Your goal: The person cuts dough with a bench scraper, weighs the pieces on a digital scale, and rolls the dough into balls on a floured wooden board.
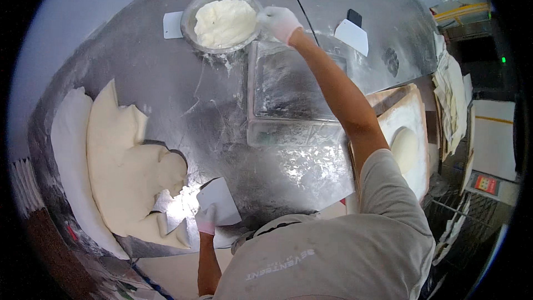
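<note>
My left hand (207,220), in a whitish glove, holds a flat white dough scraper (225,205) at the table's near edge. Just left of it spreads a large, ragged sheet of pale dough (122,161), with bright loose flour (183,203) beside its right edge. My right arm stretches far forward. The gloved right hand (277,24) is curled against the right rim of a round clear bowl (191,39); its fingertips are partly hidden, so what they grip cannot be made out. A soft white mass (225,22) heaps inside the bowl.
A clear rectangular plastic box (297,133) stands mid-table. Another white scraper (172,25) lies beside the bowl. A white card (352,37) and a black phone (354,18) lie far right. Right, a dough piece (405,147) rests on a floured board (416,108). White cloth (72,155) borders the dough sheet.
</note>
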A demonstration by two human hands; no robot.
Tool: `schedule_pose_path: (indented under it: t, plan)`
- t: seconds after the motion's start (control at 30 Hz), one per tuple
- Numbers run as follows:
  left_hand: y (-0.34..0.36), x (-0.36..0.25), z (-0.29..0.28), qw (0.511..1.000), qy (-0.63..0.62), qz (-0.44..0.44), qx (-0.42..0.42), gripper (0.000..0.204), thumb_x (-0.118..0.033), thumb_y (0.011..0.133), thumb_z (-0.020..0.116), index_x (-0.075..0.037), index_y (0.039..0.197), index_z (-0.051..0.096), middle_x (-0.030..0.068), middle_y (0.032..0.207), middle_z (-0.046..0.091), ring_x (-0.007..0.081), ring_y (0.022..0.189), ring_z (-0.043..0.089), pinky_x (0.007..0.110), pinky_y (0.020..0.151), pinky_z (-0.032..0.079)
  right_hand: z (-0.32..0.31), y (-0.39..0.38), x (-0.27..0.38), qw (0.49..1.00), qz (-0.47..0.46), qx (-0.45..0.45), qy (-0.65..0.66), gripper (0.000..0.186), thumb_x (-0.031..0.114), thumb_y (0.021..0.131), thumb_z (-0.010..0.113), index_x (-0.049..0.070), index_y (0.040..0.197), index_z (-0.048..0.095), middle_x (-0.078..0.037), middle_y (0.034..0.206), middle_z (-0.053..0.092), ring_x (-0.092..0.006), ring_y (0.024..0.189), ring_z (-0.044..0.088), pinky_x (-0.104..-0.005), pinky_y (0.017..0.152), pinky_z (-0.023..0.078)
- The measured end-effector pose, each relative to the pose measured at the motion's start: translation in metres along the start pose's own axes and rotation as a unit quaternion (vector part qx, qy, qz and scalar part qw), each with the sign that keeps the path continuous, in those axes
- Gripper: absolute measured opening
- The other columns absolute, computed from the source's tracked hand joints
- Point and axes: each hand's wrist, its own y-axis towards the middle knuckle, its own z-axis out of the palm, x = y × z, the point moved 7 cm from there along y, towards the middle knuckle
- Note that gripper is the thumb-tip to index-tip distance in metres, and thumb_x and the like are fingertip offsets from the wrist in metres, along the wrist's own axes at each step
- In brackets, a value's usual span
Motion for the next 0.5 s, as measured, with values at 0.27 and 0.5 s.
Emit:
schedule_pose_path:
  t: [0.27,0.5]
  plan:
    - [0.003,0.003,-0.006,1.0,0.009,-0.014,-0.022,0.043,-0.025,0.085,0.067,0.007,0.112,0.06,0.0095,0.094,0.069,0.0154,0.085,0.063,0.031,0.076,0.05,0.129,0.086,0.011,0.953,-0.122,0.049,-0.272,0.041,0.037,0.087,0.05,0.008,0.11,0.068,-0.015,0.11,0.067,-0.0324,0.097,0.065,-0.0403,0.083,0.051]
    - [-0.004,-0.01,-0.001,0.998,-0.045,-0.039,-0.005,0.041,-0.021,0.086,0.065,0.006,0.117,0.058,0.0097,0.104,0.067,0.0156,0.093,0.061,0.029,0.082,0.049,0.163,0.074,-0.023,0.818,-0.155,0.303,-0.464,0.037,0.028,0.091,0.054,0.012,0.123,0.061,-0.012,0.125,0.06,-0.03,0.105,0.062,-0.0389,0.079,0.053]
